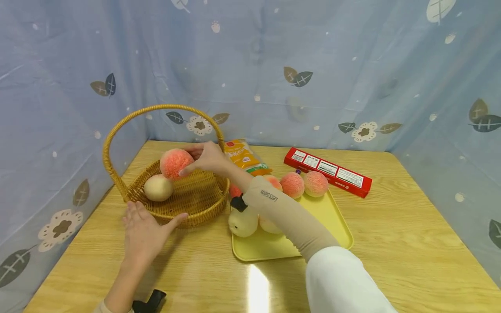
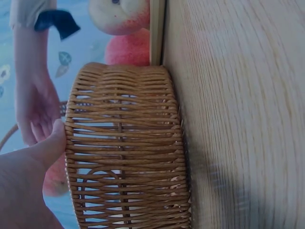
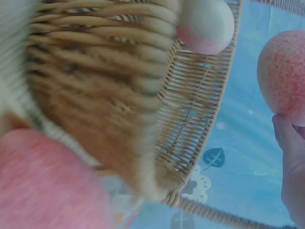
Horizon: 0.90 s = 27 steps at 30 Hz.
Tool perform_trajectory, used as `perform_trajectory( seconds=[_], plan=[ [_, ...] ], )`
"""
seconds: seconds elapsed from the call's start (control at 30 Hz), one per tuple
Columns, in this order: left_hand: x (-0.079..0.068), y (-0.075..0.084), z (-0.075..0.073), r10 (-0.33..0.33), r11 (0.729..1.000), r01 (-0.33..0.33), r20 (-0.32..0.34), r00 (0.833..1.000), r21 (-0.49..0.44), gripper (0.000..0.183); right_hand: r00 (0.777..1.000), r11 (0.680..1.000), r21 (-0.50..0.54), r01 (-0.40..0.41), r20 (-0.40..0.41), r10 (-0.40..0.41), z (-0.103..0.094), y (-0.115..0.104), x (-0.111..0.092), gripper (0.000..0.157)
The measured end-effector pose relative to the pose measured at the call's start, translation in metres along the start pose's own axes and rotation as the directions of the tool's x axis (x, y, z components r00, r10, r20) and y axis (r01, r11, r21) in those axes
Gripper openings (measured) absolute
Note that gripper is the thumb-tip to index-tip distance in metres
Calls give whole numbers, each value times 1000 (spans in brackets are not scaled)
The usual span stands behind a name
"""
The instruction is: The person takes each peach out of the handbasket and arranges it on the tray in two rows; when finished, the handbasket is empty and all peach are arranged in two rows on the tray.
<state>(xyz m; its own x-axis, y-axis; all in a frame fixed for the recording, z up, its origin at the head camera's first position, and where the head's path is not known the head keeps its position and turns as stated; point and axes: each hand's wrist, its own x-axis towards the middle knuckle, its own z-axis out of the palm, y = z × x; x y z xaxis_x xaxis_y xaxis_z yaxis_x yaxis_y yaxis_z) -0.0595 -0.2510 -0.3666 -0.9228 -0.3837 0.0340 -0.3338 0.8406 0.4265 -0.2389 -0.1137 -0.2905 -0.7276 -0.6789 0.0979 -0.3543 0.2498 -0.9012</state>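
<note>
My right hand (image 1: 209, 157) pinches a pink peach (image 1: 175, 164) between thumb and fingers, above the wicker basket (image 1: 203, 217). In the right wrist view, this peach (image 3: 286, 74) shows at the right edge with the thumb against its underside. A pale peach (image 1: 158, 188) lies inside the basket, at its left. My left hand (image 1: 144, 232) rests against the basket's near rim, fingers and thumb spread apart. From the left wrist view, the left thumb (image 2: 50, 148) lies straight along the top of the woven side.
Right of the basket is a yellow tray (image 1: 328, 226) with several peaches (image 1: 292, 185) and a pale round fruit (image 1: 243, 221). Behind it lie an orange packet (image 1: 244, 156) and a long red box (image 1: 328, 171). The basket's tall handle (image 1: 164, 106) arches overhead; a patterned curtain (image 1: 258, 74) hangs behind.
</note>
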Motion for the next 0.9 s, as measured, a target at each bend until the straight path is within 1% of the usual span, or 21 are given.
perform_trajectory(
  seconds=[0.2, 0.27, 0.47, 0.57, 0.7, 0.83, 0.9],
  plan=[
    [1, -3, 0, 4, 1000, -3, -24, 1000, 21, 131, 1000, 997, 76, 9, 27, -11, -12, 4, -27, 67],
    [1, -2, 0, 11, 1000, -10, -32, 999, 11, 131, 999, 994, 106, 13, 31, -16, -18, 5, -36, 67],
    [1, 0, 2, 26, 1000, -27, -45, 999, -14, 130, 999, 989, 149, 8, 32, -13, -37, 13, -68, 66],
    [1, 0, 1, 28, 999, -29, -42, 999, -14, 130, 1000, 985, 174, -9, 4, 8, -45, 18, -83, 66],
    [1, -1, 1, 33, 999, -33, -22, 999, -12, 129, 998, 982, 188, -28, -58, 39, -59, 26, -103, 66],
    [2, -2, 1, 33, 999, -33, -3, 999, -9, 129, 991, 977, 208, -43, -118, 69, -73, 34, -118, 64],
    [2, -2, 1, 30, 999, -30, 6, 1000, -11, 129, 984, 976, 208, -62, -154, 95, -81, 37, -125, 63]
  ],
)
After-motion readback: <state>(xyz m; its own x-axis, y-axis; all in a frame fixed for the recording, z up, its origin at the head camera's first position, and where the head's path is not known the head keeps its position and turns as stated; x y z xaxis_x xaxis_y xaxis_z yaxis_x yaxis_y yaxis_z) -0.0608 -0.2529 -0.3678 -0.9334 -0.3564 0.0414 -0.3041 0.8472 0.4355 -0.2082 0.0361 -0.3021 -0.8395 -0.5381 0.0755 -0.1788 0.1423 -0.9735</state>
